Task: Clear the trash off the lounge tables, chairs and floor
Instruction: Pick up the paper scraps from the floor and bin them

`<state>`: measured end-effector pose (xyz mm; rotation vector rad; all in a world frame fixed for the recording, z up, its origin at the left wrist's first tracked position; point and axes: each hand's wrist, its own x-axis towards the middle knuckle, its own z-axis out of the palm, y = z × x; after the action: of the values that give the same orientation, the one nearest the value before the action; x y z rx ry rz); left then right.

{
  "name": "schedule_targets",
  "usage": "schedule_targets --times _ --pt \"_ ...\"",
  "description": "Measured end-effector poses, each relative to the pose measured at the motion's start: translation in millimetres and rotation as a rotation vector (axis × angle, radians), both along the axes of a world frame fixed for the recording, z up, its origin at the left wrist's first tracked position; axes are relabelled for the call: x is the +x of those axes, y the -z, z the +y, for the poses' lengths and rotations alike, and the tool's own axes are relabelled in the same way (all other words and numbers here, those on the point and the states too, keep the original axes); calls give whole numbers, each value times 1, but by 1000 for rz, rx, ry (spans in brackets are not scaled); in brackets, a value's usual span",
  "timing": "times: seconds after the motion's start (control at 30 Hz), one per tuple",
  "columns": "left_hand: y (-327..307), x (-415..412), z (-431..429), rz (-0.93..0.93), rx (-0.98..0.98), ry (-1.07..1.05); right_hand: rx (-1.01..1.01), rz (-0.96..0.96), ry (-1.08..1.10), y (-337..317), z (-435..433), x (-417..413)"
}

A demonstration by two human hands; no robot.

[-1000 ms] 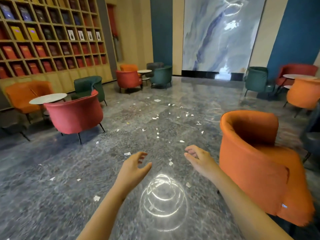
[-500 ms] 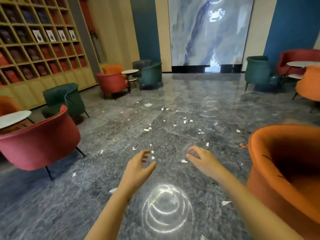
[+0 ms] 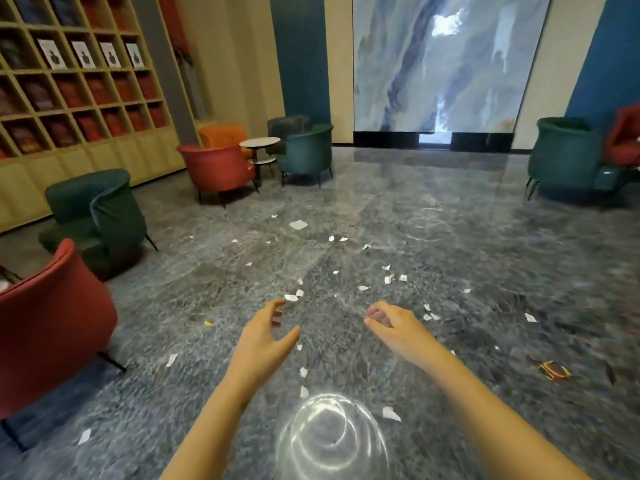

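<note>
Paper scraps (image 3: 298, 224) litter the grey floor (image 3: 450, 220) mid-room, between chair groups. Red chair (image 3: 52, 327) near left, green chair (image 3: 100, 216) beyond it, round desk (image 3: 259, 142) at back. Scraps small, white, torn; red-yellow wrapper (image 3: 555, 370) to the right. Hands: left hand (image 3: 263, 337), right hand (image 3: 394, 323) slack-fingered, holding nothing.

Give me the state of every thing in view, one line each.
left hand, open, fingers spread, holding nothing.
right hand, fingers loosely curled, holding nothing.
paper scraps, scattered on the floor, not yet picked up.
red wrapper, lying on the floor to the right.
round table, upright among the chairs.
</note>
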<state>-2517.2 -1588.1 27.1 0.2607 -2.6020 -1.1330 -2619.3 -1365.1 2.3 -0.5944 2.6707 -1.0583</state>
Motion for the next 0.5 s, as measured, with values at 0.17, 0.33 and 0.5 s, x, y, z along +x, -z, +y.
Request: schedule_targets --times 0.17,0.33,0.5 --pt "-12 -181 -45 2 8 50 -32 -80 92 -7 -34 -170" --pt "-24 -383 -65 -28 23 125 -69 -125 194 -16 -43 -346" --pt "1 -587 -69 -35 0 193 -91 -95 262 5 -41 -543"
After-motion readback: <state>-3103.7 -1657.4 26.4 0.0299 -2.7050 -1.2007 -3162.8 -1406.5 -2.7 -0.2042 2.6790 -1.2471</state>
